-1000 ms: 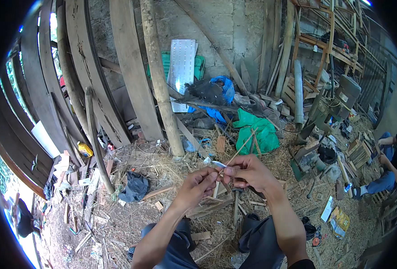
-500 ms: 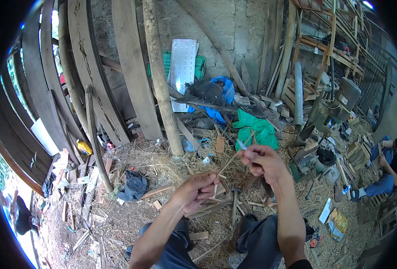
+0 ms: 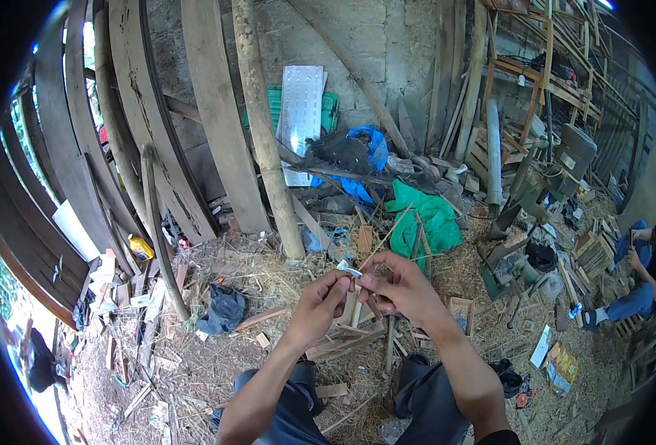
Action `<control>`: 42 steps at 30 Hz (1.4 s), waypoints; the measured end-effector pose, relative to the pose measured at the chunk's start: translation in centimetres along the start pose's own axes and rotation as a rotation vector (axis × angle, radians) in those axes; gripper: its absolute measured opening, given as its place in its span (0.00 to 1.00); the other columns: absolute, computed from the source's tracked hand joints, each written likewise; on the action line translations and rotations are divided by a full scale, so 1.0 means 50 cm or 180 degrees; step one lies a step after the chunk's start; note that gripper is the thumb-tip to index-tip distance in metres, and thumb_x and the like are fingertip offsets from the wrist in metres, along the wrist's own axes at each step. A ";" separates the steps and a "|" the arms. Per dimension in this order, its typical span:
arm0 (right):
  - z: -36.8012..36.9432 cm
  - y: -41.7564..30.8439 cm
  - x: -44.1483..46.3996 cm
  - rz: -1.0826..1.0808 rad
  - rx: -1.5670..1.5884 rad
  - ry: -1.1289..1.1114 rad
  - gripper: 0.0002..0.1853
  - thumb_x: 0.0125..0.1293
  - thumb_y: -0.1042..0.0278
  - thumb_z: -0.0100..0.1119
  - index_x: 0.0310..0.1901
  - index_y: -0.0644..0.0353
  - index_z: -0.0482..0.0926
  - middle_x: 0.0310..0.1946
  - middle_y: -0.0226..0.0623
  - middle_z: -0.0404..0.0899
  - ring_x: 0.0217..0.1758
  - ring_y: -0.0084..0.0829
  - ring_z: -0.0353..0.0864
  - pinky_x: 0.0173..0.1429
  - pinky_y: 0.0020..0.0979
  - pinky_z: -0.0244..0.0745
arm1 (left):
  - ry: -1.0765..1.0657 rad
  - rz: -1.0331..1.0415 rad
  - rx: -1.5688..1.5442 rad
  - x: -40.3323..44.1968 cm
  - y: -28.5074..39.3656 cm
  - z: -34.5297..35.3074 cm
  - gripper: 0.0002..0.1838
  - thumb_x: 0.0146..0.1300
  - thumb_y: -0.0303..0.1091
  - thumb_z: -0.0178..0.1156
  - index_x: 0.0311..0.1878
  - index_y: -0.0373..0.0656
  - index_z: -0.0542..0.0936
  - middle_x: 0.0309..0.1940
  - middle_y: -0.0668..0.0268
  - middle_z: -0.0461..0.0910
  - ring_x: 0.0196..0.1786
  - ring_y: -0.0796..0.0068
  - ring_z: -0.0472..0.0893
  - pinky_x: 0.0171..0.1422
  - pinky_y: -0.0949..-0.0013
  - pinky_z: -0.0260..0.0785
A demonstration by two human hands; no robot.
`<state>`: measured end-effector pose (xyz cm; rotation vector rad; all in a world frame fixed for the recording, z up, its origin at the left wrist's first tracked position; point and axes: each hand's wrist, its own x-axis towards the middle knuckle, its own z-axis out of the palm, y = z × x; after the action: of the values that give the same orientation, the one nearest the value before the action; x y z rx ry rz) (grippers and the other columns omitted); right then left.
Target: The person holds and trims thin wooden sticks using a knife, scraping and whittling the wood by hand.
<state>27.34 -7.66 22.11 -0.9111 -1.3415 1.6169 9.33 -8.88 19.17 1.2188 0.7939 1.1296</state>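
Our left hand (image 3: 322, 302) is closing its fingertips, seemingly on a thin stick (image 3: 397, 222) slanting toward one o'clock. Our right hand (image 3: 402, 291), half-curled, is apparently gripping a small white piece (image 3: 349, 268) at twelve o'clock. Handling is seemingly continuing, neither thing being set down; what is left, we cannot tell.

Thin stick (image 3: 386, 235), near centre: pale wood, matt. Small white piece (image 3: 349, 268) beside it: bright and smooth-looking; material cannot be told. Far left boards (image 3: 220, 119): weathered wood, matt, one cracked. Far wall (image 3: 269, 44): rough, dull masonry. Green sheet (image 3: 421, 222): creased plastic, slight sheen. Black bag (image 3: 223, 308), left: crumpled thin plastic. Yellow bottle (image 3: 140, 247), far left: smooth plastic. Near trousers (image 3: 435, 404): dark matt cloth.
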 end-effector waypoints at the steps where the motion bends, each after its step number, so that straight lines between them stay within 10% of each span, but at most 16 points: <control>1: 0.001 0.000 0.001 0.0006 0.0006 0.0007 0.08 0.68 0.68 0.56 0.43 0.64 0.79 0.25 0.31 0.78 0.18 0.14 0.62 0.21 0.18 0.55 | 0.0012 0.0029 0.0099 -0.001 -0.002 -0.001 0.12 0.72 0.39 0.49 0.40 0.39 0.72 0.20 0.78 0.61 0.21 0.89 0.55 0.24 0.80 0.45; 13: 0.003 0.009 0.008 -0.0096 0.0197 0.0344 0.12 0.64 0.70 0.61 0.47 0.67 0.80 0.25 0.32 0.78 0.19 0.13 0.64 0.20 0.17 0.55 | 0.0489 0.0452 0.1644 -0.005 0.001 0.007 0.10 0.72 0.34 0.48 0.41 0.37 0.74 0.20 0.66 0.68 0.25 0.81 0.63 0.30 0.73 0.58; 21: -0.087 -0.006 0.033 -0.0547 0.0119 0.1300 0.14 0.65 0.65 0.60 0.47 0.66 0.80 0.25 0.28 0.77 0.16 0.12 0.59 0.17 0.17 0.50 | 0.0444 0.0766 0.1633 -0.012 -0.015 0.001 0.10 0.71 0.34 0.48 0.37 0.39 0.74 0.20 0.76 0.63 0.23 0.88 0.60 0.27 0.78 0.53; 30: -0.019 0.002 0.010 0.0110 0.0337 0.0015 0.14 0.66 0.65 0.59 0.46 0.67 0.80 0.25 0.29 0.77 0.16 0.13 0.60 0.19 0.17 0.51 | 0.0355 0.0755 0.1540 -0.005 -0.007 0.013 0.11 0.72 0.36 0.48 0.38 0.39 0.75 0.19 0.76 0.63 0.22 0.88 0.60 0.26 0.78 0.53; 42: -0.035 0.002 0.018 -0.0081 0.0195 0.0340 0.11 0.63 0.65 0.63 0.38 0.67 0.81 0.24 0.30 0.78 0.16 0.13 0.63 0.18 0.18 0.53 | 0.0392 0.0673 0.1643 -0.011 0.002 0.030 0.11 0.72 0.36 0.48 0.37 0.39 0.73 0.21 0.76 0.62 0.24 0.88 0.60 0.28 0.79 0.53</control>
<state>28.53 -6.16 21.72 -0.9269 -1.2191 1.5595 10.53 -9.88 19.54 1.7041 1.1145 1.2190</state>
